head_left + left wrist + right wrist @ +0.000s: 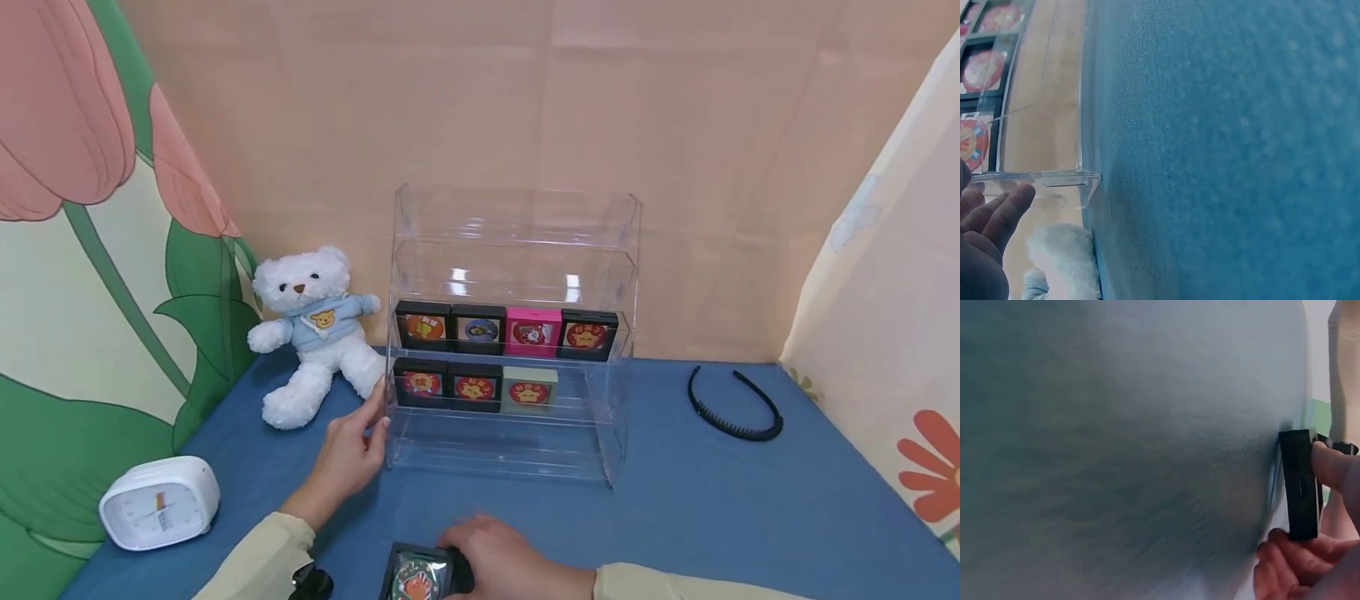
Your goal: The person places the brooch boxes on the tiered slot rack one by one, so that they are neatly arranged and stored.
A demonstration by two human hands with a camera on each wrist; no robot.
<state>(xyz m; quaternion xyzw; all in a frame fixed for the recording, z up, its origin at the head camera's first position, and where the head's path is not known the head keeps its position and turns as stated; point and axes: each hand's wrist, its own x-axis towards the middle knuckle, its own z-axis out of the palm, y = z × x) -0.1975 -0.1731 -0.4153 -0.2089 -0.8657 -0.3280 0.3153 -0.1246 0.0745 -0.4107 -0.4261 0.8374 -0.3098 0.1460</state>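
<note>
A clear acrylic tiered rack (498, 454) stands on the blue cloth. My left hand (348, 454) rests its extended fingers against the rack's left side; the left wrist view shows those fingers (1013, 209) by the transparent panel. Near the front edge, my right hand (506, 558) grips a small black box (416, 575) with a round orange-and-green picture on its face. In the right wrist view the box (1300, 487) appears edge-on between thumb and fingers. On the rack's middle tier sit black boxes and a pink box (533, 332); the tier below holds two black boxes and a pale green box (529, 390).
A white teddy bear (326, 329) in a blue top leans at the rack's left. A white alarm clock (160, 504) stands at the front left. To the rack's right lies a black headband (738, 429). A peach backdrop (480, 100) closes the rear.
</note>
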